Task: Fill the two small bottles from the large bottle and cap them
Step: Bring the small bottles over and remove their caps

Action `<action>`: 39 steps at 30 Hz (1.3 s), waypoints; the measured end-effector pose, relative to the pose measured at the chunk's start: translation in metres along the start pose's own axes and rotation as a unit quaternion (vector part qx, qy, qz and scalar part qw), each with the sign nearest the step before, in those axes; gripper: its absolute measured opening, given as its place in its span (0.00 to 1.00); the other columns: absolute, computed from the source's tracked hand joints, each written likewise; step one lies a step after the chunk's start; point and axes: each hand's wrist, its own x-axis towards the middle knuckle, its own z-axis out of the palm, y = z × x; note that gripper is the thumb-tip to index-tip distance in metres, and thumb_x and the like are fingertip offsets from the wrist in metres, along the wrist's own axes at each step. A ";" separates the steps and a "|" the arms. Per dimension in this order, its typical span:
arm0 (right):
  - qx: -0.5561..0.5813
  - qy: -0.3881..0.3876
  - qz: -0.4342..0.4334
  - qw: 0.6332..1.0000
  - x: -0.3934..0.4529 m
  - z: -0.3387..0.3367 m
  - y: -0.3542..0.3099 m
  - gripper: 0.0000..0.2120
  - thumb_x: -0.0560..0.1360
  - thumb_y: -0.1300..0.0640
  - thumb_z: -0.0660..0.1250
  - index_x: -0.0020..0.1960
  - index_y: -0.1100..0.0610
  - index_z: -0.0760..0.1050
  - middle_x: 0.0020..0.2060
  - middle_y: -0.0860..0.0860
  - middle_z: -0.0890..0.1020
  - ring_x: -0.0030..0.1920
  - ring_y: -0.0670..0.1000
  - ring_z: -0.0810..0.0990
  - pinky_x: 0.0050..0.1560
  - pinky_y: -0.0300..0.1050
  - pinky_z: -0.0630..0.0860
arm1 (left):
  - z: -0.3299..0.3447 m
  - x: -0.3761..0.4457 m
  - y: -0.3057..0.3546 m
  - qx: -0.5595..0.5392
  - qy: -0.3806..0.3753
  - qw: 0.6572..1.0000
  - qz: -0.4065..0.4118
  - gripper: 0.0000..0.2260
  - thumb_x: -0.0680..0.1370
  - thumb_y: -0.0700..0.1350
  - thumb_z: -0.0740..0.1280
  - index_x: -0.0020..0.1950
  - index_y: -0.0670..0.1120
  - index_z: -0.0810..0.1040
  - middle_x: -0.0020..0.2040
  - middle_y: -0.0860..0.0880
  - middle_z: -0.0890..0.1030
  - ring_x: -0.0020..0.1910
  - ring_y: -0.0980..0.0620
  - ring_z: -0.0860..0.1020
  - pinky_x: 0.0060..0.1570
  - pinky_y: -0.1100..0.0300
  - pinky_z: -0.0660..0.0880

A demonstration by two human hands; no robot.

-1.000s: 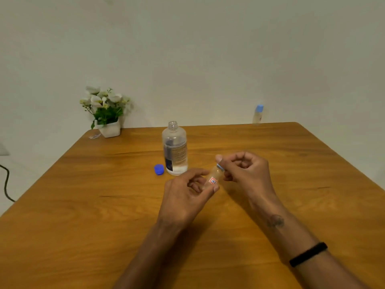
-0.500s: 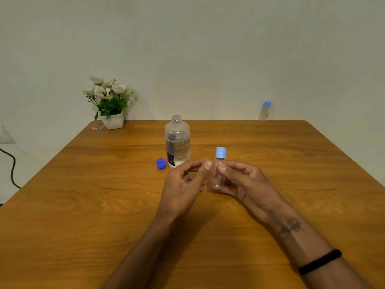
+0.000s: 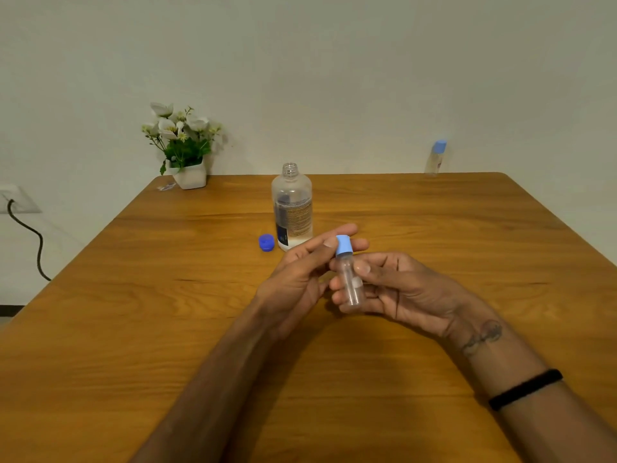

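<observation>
A small clear bottle (image 3: 349, 285) stands upright above the table's middle, held round its body by my right hand (image 3: 397, 289). Its light blue cap (image 3: 344, 244) sits on top, pinched between the thumb and fingers of my left hand (image 3: 300, 279). Behind them the large clear bottle (image 3: 292, 208) stands uncapped, with a little liquid at its bottom. Its dark blue cap (image 3: 266, 242) lies on the table to its left. A second small bottle (image 3: 435, 158) with a light blue cap stands at the table's far right edge.
A white pot of flowers (image 3: 187, 152) stands at the far left corner of the wooden table (image 3: 133, 329), with a small wrapper (image 3: 166, 186) beside it. A black cable (image 3: 30, 238) hangs from a wall socket on the left.
The small bottle went from tilted between both hands to upright in my right hand. My left hand's fingers have moved up from the bottle's body to its cap.
</observation>
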 end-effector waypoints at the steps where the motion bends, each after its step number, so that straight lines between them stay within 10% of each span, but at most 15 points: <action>1: -0.005 0.000 -0.001 1.000 0.000 0.000 0.000 0.21 0.78 0.62 0.70 0.68 0.71 0.77 0.57 0.69 0.84 0.53 0.61 0.88 0.57 0.55 0.86 | 0.000 -0.001 0.000 -0.003 0.001 1.000 -0.001 0.15 0.84 0.45 0.63 0.70 0.45 0.80 0.63 0.42 0.84 0.51 0.46 0.79 0.47 0.53 0.81; 7: -0.118 0.058 -0.045 0.990 0.001 -0.002 0.001 0.18 0.76 0.62 0.74 0.64 0.69 0.80 0.53 0.66 0.86 0.50 0.60 0.87 0.51 0.51 0.87 | 0.000 -0.002 0.003 0.060 0.033 0.998 0.018 0.18 0.75 0.46 0.72 0.65 0.47 0.83 0.59 0.45 0.87 0.58 0.52 0.85 0.63 0.53 0.79; 19: -0.128 0.113 -0.084 0.982 0.004 -0.006 0.000 0.21 0.74 0.60 0.76 0.64 0.68 0.81 0.51 0.65 0.86 0.47 0.60 0.86 0.53 0.55 0.87 | -0.004 -0.003 0.006 0.072 0.096 0.992 0.047 0.22 0.74 0.55 0.73 0.64 0.46 0.84 0.49 0.50 0.83 0.47 0.53 0.77 0.52 0.55 0.74; 29: -0.146 0.105 -0.067 0.981 0.001 -0.004 -0.001 0.21 0.75 0.60 0.75 0.66 0.67 0.80 0.53 0.65 0.86 0.50 0.60 0.87 0.53 0.54 0.86 | -0.003 -0.002 0.004 0.109 0.079 0.991 0.029 0.19 0.74 0.49 0.72 0.65 0.52 0.84 0.66 0.49 0.84 0.68 0.47 0.80 0.69 0.44 0.75; 39: -0.157 0.092 -0.071 0.981 0.002 -0.004 0.002 0.21 0.73 0.59 0.78 0.63 0.67 0.82 0.50 0.65 0.86 0.50 0.62 0.85 0.49 0.51 0.86 | -0.002 -0.002 0.003 0.122 0.075 0.988 0.052 0.20 0.73 0.48 0.75 0.66 0.51 0.84 0.50 0.51 0.85 0.52 0.53 0.81 0.60 0.50 0.77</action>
